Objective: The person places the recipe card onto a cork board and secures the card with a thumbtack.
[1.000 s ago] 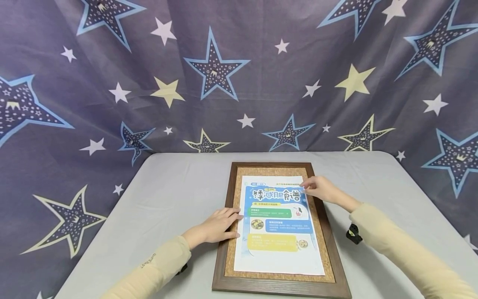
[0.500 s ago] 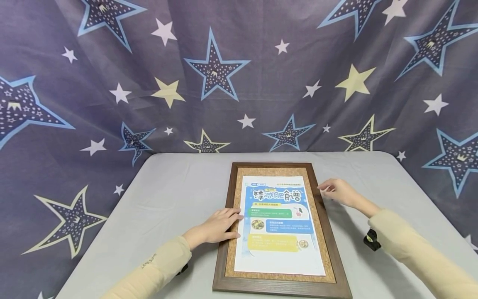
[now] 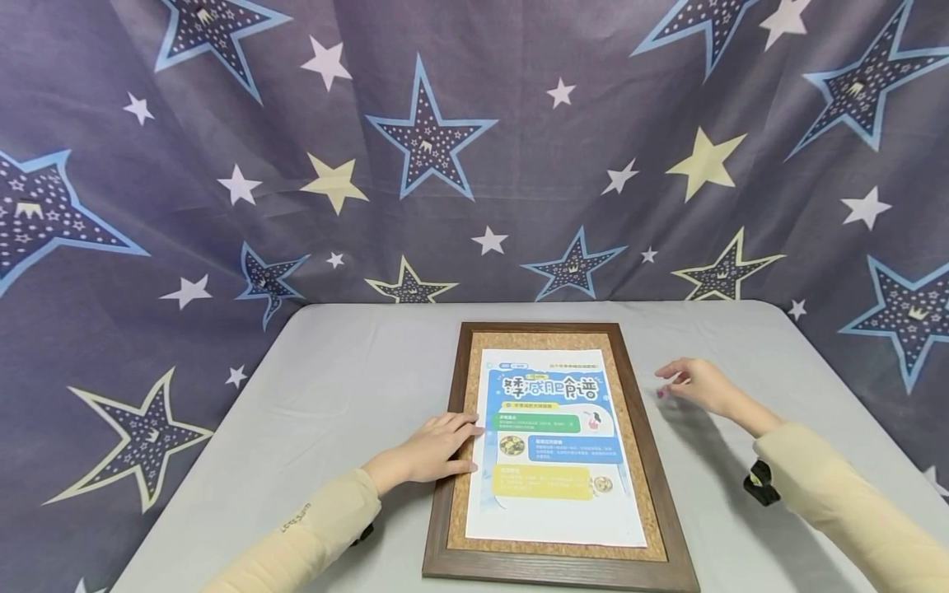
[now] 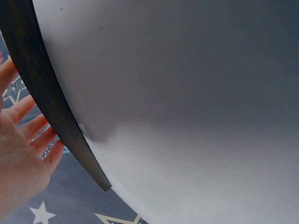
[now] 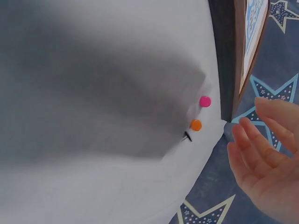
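A printed paper sheet (image 3: 552, 523) lies on a cork board (image 3: 541, 339) with a dark wooden frame (image 3: 556, 569). My left hand (image 3: 430, 449) rests on the frame's left side, and its fingertips touch the sheet's left edge. To the right of the board, my right hand (image 3: 697, 385) hovers over the table with loosely bent fingers; nothing shows between them in the right wrist view. Near its fingertips on the table are a pink round-headed pushpin (image 5: 205, 101), an orange one (image 5: 196, 125) and a small dark piece (image 5: 187, 136) too blurred to name.
A pale grey cloth covers the table (image 3: 348, 362) under the board. Behind and at the sides hangs a dark curtain (image 3: 511, 206) with a star print.
My right hand has left the sheet's upper right corner and moved right, past the frame, with its fingers now further apart. The left hand, sheet and board have stayed put.
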A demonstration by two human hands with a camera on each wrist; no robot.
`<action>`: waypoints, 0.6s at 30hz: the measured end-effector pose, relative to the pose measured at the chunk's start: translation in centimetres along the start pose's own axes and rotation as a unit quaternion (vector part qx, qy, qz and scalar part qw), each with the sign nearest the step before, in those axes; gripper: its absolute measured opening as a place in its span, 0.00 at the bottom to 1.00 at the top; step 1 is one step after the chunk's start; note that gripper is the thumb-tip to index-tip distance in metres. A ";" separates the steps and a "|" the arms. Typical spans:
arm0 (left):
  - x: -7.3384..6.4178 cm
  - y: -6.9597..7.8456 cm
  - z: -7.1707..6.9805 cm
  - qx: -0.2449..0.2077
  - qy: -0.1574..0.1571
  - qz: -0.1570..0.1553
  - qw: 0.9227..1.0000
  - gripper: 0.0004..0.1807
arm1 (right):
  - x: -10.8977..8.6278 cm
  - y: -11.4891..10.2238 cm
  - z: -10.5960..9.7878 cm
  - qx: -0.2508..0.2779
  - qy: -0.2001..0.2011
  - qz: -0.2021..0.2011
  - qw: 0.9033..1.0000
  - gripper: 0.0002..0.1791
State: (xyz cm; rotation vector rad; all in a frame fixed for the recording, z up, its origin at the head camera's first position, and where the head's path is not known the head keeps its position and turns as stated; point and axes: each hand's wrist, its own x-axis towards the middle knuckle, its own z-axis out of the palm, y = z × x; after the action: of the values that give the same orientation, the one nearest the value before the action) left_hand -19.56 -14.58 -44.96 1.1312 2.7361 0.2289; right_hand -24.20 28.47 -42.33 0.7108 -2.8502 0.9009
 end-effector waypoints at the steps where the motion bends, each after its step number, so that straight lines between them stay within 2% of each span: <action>1: 0.0 0.0 0.0 0.000 0.000 0.000 1.000 0.29 | -0.1 0.1 0.0 -0.001 0.000 0.001 1.000 0.10; 18: 0.0 0.0 -0.1 0.001 0.000 0.004 1.000 0.29 | -1.2 1.9 -0.2 -0.025 -0.009 0.036 0.999 0.10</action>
State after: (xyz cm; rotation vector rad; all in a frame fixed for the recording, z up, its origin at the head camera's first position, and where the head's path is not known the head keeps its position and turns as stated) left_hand -19.56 -14.60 -44.87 1.1428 2.7331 0.2258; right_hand -23.97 30.45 -43.43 0.6189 -2.9190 0.8339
